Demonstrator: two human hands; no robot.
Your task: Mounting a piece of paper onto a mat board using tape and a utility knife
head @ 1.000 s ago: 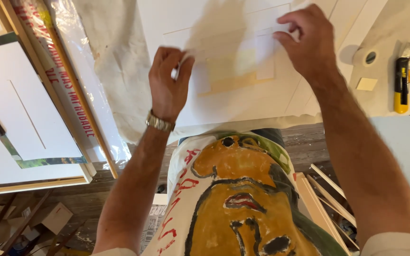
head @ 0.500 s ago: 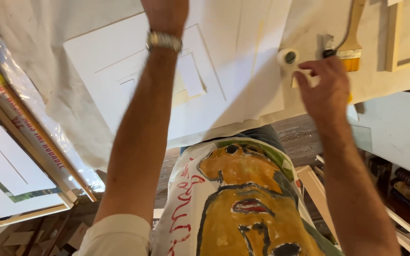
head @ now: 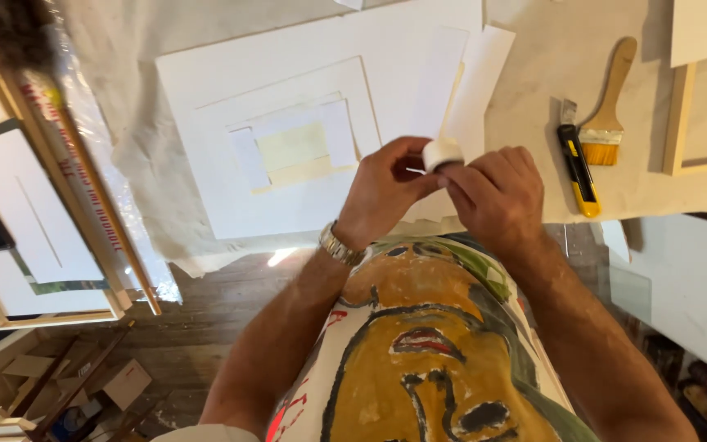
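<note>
Both hands meet over the near edge of the worktable. My right hand [head: 497, 196] grips a small white roll of tape [head: 442, 153]. My left hand [head: 386, 190], with a metal watch on its wrist, pinches at the roll from the left, fingers on its edge. Behind the hands lies a white mat board [head: 231, 123] with a pale yellow sheet [head: 292, 147] fixed in its middle by white strips. Two loose white paper strips [head: 472, 74] lie at the mat's right side.
A yellow-and-black utility knife [head: 576, 164] and a wooden-handled brush [head: 607, 115] lie right of the hands. A wooden frame [head: 685, 115] sits at the far right. Framed white boards [head: 18, 213] lean at the left. My painted shirt [head: 419, 344] fills the foreground.
My right hand picked up the tape roll from beside the brush and drew it toward me. My left hand came back from the far side of the mat to the roll.
</note>
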